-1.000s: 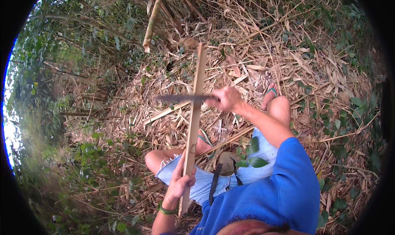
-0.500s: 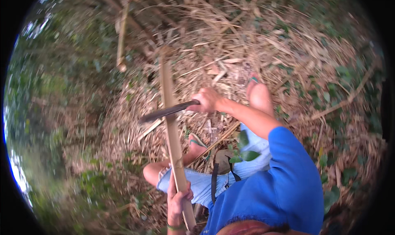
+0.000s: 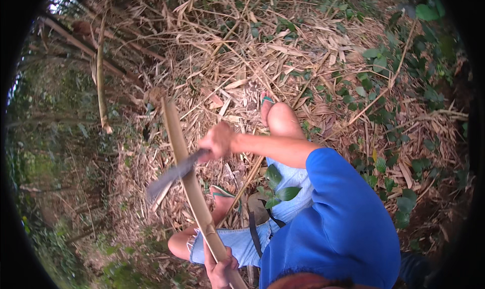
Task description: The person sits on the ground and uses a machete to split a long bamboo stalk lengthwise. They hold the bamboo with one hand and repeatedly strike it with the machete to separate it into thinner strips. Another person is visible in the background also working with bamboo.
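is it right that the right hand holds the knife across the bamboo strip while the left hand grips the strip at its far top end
Not quite. In the head view the left hand grips the bamboo strip at its near, lower end, not the far top. The right hand does hold the knife across the strip.

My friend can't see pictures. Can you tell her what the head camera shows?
A person's right hand holds a long dark blade against a bamboo strip, which the left hand grips low down. They wear a blue shirt and sit on ground covered in dry leaves.
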Motion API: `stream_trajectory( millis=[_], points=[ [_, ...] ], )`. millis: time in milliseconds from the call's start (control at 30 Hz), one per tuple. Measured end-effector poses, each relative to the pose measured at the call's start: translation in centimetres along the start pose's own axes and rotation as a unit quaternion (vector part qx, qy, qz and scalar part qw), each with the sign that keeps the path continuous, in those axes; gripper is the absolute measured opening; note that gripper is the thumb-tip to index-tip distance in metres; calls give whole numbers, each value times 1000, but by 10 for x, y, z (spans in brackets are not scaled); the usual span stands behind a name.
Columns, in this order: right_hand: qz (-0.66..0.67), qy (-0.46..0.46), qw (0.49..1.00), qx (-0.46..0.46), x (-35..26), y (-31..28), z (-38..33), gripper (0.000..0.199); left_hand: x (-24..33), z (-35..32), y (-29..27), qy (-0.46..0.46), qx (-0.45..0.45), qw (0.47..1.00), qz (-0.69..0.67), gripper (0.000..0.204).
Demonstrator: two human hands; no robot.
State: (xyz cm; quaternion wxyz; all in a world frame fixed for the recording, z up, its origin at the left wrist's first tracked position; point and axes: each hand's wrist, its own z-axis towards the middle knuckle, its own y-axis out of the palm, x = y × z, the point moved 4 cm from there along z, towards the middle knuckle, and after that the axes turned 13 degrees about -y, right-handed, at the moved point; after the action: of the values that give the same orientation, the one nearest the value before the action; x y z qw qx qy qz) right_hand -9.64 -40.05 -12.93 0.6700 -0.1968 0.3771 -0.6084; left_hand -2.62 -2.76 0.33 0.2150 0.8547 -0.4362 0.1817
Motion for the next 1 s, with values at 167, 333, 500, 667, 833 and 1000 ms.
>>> stream_trajectory(
  millis=[167, 333, 500, 667, 833, 1000],
  points=[
    [51, 174, 983, 20, 58, -10, -1, 79, -8, 4, 0, 4, -10, 1000, -11, 100],
    [1, 162, 981, -111, 58, 19, -15, 80, -6, -17, -2, -2, -37, 999, 21, 98],
    [62, 246, 963, -88, 81, 16, -4, 83, -19, -20, -8, -20, -35, 999, 14, 100],
    [56, 246, 964, -87, 89, 32, -11, 83, -18, -32, -9, -24, -55, 998, -33, 97],
    [271, 478, 824, 139, 112, 28, -14, 62, -8, -32, -32, 94, -26, 994, 46, 93],
    [507, 420, 736, 157, 50, 32, 8, 43, 79, 11, -26, 262, 136, 951, 94, 86]
  ],
)
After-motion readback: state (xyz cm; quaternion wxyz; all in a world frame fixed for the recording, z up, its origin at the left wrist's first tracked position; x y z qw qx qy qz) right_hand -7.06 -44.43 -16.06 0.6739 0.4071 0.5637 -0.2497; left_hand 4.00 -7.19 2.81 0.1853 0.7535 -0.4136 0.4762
